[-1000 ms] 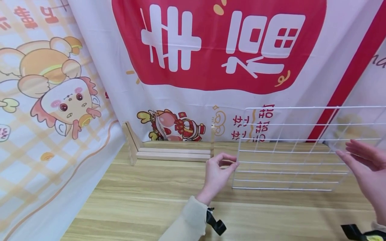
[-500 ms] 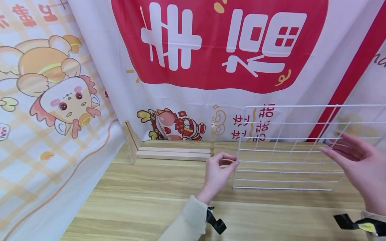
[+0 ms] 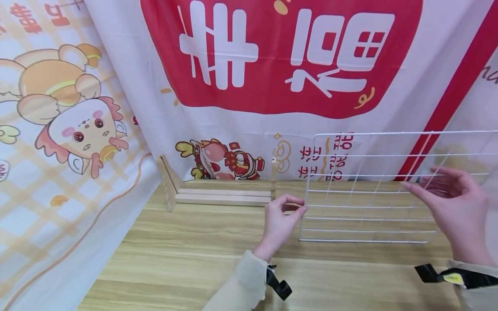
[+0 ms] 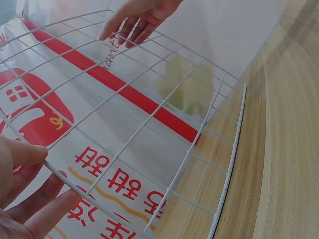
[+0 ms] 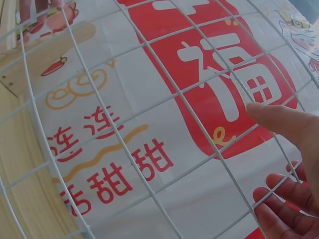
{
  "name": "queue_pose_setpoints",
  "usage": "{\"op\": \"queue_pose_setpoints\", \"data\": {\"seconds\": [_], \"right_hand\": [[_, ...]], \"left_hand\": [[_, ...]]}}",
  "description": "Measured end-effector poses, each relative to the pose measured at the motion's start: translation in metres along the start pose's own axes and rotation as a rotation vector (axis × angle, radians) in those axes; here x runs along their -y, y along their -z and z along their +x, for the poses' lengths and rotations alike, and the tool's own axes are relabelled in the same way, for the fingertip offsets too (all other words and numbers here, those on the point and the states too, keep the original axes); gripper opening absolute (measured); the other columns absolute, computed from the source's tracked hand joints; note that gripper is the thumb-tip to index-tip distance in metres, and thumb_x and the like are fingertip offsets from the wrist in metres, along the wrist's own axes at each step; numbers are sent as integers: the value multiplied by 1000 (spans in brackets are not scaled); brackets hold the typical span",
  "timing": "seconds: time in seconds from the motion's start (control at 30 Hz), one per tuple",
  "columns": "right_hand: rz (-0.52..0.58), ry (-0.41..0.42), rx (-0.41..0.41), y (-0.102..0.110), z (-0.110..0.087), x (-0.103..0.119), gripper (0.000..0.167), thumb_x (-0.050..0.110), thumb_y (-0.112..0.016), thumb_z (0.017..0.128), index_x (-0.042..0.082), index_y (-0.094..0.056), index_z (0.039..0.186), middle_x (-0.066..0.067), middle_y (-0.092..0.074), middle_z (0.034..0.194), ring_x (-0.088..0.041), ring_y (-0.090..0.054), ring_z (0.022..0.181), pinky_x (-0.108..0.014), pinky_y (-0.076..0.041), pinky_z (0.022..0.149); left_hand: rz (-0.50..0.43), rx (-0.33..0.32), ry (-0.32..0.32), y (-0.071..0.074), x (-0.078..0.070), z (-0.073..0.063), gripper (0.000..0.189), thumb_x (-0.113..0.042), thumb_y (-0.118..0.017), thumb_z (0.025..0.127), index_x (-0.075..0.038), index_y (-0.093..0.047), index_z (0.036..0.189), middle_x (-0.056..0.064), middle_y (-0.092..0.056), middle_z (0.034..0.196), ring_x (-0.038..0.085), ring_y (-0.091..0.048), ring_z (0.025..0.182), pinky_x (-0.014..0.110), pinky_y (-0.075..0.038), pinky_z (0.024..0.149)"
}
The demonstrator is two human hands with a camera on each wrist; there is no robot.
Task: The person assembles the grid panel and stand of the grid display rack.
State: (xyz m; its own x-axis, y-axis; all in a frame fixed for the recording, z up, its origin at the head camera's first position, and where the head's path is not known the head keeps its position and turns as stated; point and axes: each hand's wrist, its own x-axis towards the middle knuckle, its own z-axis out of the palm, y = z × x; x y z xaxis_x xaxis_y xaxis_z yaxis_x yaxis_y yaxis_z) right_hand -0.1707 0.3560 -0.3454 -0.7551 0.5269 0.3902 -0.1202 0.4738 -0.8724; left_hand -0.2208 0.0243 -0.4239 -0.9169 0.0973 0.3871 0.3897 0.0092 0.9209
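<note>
A white wire grid panel [image 3: 369,196] stands tilted up from the wooden tabletop, on the right in the head view. My left hand [image 3: 282,222] pinches its left edge wire between thumb and fingers, also seen in the left wrist view. By the panel's right part is my right hand [image 3: 457,207], thumb and fingers spread apart. In the right wrist view, the right thumb [image 5: 284,119] lies against a wire and the fingers are bent near the wires below. A firm grip there is not visible.
A wooden frame [image 3: 223,198] with two uprights and a low double rail stands at the back, left of the panel. Printed cloth [image 3: 280,56] hangs behind, and more patterned cloth [image 3: 66,151] covers the left side. The wood-grain tabletop [image 3: 186,259] spreads in front.
My right hand has moved left, from beside the panel's right part to in among its wires. The left hand keeps its pinch, and the panel has hardly shifted.
</note>
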Motion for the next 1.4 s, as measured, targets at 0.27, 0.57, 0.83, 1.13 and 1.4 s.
{"op": "queue_pose_setpoints", "data": {"seconds": [0.27,0.57,0.83,1.13,1.4], "right_hand": [[1,9,-75,-7,0,1,52,15,-88,82,17,-65,128,13,-66,105,4,-62,90,-2,-46,78],[-43,20,-95,-10,-2,-1,51,21,-87,84,19,-64,129,17,-63,104,6,-60,89,-3,-46,78],[22,28,-57,-3,2,-3,46,14,-86,84,14,-68,127,15,-67,101,3,-63,88,-2,-47,76],[51,63,29,10,11,-9,42,11,-82,88,6,-70,128,21,-69,95,5,-65,77,-4,-49,73],[99,23,54,14,16,-9,43,13,-82,88,5,-69,128,19,-71,95,3,-67,74,-5,-50,73]], "left_hand": [[-9,2,5,0,0,0,16,-6,-83,85,-13,-75,97,-5,-73,94,19,-71,86,30,-62,74],[2,10,-19,3,0,-1,20,-7,-84,84,-14,-75,100,-4,-74,97,18,-72,86,30,-62,74],[12,31,-4,7,2,-3,24,-8,-86,82,-14,-76,104,-4,-74,99,18,-72,86,30,-62,76],[13,31,14,8,1,-4,28,-8,-86,82,-6,-74,107,8,-75,101,13,-72,85,31,-62,78],[5,37,2,11,5,-5,27,-12,-86,83,-9,-75,107,0,-75,100,16,-72,86,36,-62,79]]}}
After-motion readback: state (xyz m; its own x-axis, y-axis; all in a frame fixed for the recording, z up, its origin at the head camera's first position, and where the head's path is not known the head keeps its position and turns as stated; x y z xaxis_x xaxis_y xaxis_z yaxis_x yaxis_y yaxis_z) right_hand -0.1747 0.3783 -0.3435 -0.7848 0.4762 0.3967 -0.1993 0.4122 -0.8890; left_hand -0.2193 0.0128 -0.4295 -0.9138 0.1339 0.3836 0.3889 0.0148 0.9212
